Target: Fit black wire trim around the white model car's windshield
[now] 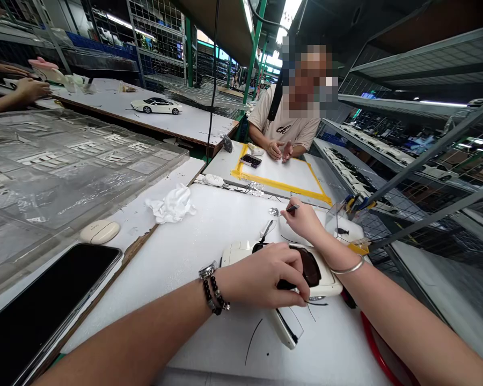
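A white model car [330, 276] with a dark roof lies on the white work surface, its door [284, 329] swung out toward me. My left hand [265, 276] rests over the car, fingers curled and thumb drawn in at its near side. Whatever these fingertips pinch is hidden; a thin black strip [317, 304] shows beside them. Beyond the car, my right hand [304, 220] is closed on a thin dark tool [292, 208]. That tool points left at a small piece of silvery foil [273, 212].
Crumpled white tissue [172, 203], a cream case [100, 231] and a black phone [52, 311] lie on the left, near clear plastic trays [145, 171]. Another person [284, 123] sits opposite. A second white model car [156, 105] stands farther back. Metal racks [422, 161] line the right.
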